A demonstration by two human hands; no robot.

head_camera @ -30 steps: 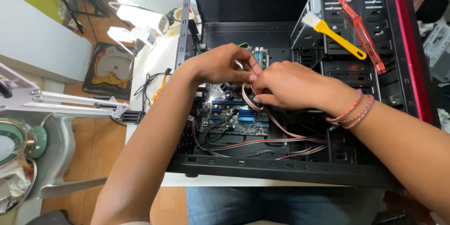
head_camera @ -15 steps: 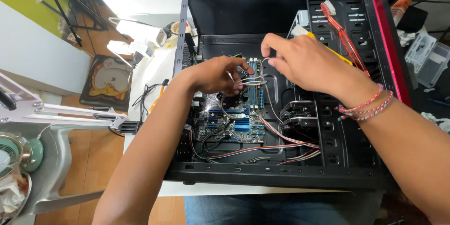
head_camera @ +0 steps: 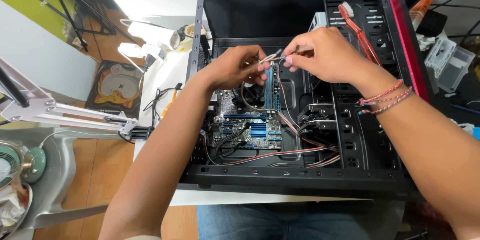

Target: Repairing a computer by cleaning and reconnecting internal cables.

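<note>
Thin cables [head_camera: 272, 59] are pinched between both hands above the circuit board [head_camera: 250, 125] inside the open computer case [head_camera: 300, 180]. Fingers of the left hand [head_camera: 235, 67] and right hand [head_camera: 320, 55] are clamped on the cables. The case lies on a white tabletop [head_camera: 165, 77], a red brush [head_camera: 357, 27] resting in it.

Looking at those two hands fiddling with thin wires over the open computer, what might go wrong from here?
Both the left hand and the right hand pinch thin cables right above the motherboard; a hard tug might strain a connector.
Loose reddish cables trail across the case floor, so a wrist could snag them.
The right wrist's bracelets hang near the metal drive bays and might catch.
</note>
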